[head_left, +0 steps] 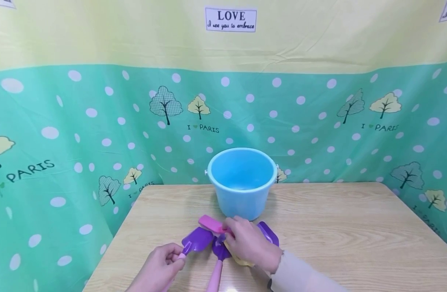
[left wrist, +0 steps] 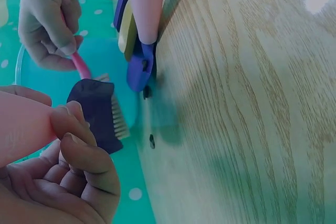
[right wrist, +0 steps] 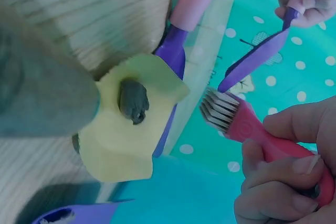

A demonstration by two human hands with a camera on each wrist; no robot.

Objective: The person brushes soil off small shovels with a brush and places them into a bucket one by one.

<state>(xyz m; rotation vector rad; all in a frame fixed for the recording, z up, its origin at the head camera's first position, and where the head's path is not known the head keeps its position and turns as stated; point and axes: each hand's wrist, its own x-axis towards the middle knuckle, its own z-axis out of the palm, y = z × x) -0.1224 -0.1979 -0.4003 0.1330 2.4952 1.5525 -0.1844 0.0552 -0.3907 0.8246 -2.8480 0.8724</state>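
My left hand (head_left: 160, 263) grips the pink handle of a toy shovel, whose purple blade (head_left: 198, 240) tilts up above the table. The left wrist view shows that blade in front of the bristles. A pink brush (right wrist: 257, 135) with pale bristles is held by my right hand (head_left: 247, 241); the bristle tips are right at the shovel blade in the right wrist view. Below the hands lies a second purple shovel (head_left: 220, 250) with a pink handle. Beside it is a yellow scalloped piece (right wrist: 121, 150) bearing a dark lump (right wrist: 134, 100), largely covered by my right hand in the head view.
A light blue bucket (head_left: 241, 202) stands just beyond the hands near the table's back edge. Another purple piece (head_left: 268, 234) lies right of the right hand. Small dark bits (left wrist: 151, 141) are on the wooden table (head_left: 336, 239). A green dotted curtain (head_left: 300, 121) hangs behind.
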